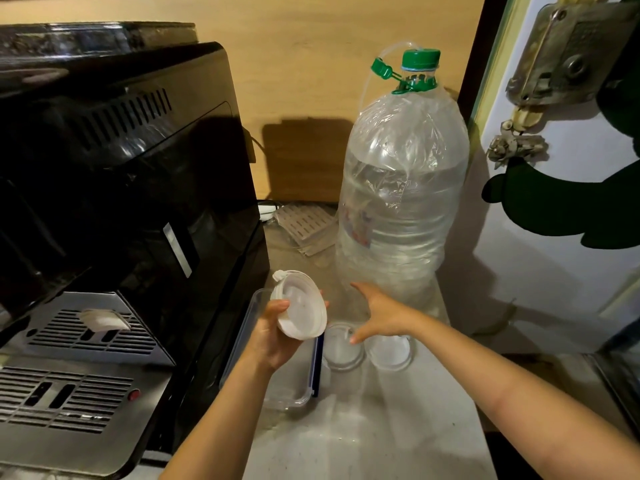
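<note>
Head view, left hand (pixel 273 337): fingers grasp a white lid (pixel 301 311), tilted, above the clear box (pixel 298 393).
Right hand (pixel 381 313): fingers released and spread over a clear round jar (pixel 343 348); one fingertip may touch its rim, hard to tell.
Second jar (pixel 391 351): just beside the first, on the desk (pixel 363 427).
Water bottle (pixel 401 202): upright with a green cap, close behind the right hand.
Coffee machine (pixel 121 202): black, crowding the left side beside the clear box.
</note>
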{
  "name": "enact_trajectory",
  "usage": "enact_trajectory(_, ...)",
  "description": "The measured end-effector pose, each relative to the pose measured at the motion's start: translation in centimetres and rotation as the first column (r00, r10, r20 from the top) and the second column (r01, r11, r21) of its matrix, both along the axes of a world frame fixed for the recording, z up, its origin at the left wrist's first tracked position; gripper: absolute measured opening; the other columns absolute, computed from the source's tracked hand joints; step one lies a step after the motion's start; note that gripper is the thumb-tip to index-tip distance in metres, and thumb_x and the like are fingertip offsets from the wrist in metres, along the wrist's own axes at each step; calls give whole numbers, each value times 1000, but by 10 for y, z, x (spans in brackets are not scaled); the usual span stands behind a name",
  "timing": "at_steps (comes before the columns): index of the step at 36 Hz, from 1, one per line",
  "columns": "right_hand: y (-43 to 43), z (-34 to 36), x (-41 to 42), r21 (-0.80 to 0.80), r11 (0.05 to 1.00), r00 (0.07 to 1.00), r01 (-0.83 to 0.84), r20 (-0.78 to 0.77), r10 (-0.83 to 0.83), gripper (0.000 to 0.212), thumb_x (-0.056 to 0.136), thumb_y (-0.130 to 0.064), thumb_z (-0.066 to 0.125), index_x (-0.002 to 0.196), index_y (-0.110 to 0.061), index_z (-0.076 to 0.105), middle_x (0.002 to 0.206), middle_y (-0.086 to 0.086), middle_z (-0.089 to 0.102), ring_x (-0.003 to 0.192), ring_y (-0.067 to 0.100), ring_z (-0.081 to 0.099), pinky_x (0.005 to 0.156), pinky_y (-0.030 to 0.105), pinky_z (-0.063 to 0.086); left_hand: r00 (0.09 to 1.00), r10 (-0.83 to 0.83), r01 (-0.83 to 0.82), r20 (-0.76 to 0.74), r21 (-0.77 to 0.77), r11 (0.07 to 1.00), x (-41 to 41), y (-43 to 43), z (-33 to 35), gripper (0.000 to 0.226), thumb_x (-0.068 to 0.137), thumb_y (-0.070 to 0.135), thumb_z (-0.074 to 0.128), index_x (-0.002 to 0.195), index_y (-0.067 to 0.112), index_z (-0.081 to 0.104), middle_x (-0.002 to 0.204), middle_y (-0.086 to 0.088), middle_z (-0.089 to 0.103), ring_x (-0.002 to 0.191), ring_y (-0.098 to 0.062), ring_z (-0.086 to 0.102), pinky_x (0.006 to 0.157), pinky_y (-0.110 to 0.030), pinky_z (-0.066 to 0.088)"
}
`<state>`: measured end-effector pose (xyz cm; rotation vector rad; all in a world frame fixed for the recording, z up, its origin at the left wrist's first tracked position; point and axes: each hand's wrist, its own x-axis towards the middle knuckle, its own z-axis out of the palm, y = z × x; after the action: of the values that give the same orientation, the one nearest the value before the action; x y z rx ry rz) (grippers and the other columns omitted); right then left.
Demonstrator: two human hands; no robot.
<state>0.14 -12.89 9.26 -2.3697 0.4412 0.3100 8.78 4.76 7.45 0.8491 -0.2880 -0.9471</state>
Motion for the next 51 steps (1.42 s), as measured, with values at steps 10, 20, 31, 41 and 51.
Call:
enact_trajectory(10,12,-53,3,-244,932,953,-268,-209,219,109,67,-33,80,148,-15,10,157,8,17,143,26,20,116,34,23,999,-5,4,37,32,999,-3,15,5,93,24,43,85,106,15,53,87,-5,72,86,-21,67,76,-35,56)
enact_trajectory(20,26,-65,25,-427,820,920,-381,-260,292,104,56,-42,83,140,-13,29,141,7,42,124,27,48,103,31,41,999,10,-14,53,75,997,-9,34,-6,87,30,43,85,107,17,55,94,-6,68,95,-26,65,91,-43,45)
enact_trajectory(31,28,-76,37,-499,734,886,-461,-309,345,92,63,-35,80,138,-10,32,138,10,45,122,30,50,103,36,43,1000,3,-5,21,93,996,-13,42,-10,90,28,44,85,109,19,54,104,-9,59,95,-25,66,83,-43,51)
enact_trajectory(41,23,-77,35,-513,724,887,-460,-299,351,79,71,-30,71,137,-9,33,136,12,45,121,30,48,102,35,43,999,8,-12,41,109,994,-15,42,-8,88,28,45,85,107,20,56,103,-10,61,102,-30,58,90,-46,44)
enact_trajectory(51,8,-46,25,-519,759,919,-393,-198,340,96,66,-29,79,144,-29,23,138,9,39,123,29,41,99,38,43,1000,29,-28,-1,100,995,-17,33,-11,98,27,43,87,113,15,50,99,-11,62,91,-25,66,75,-39,57)
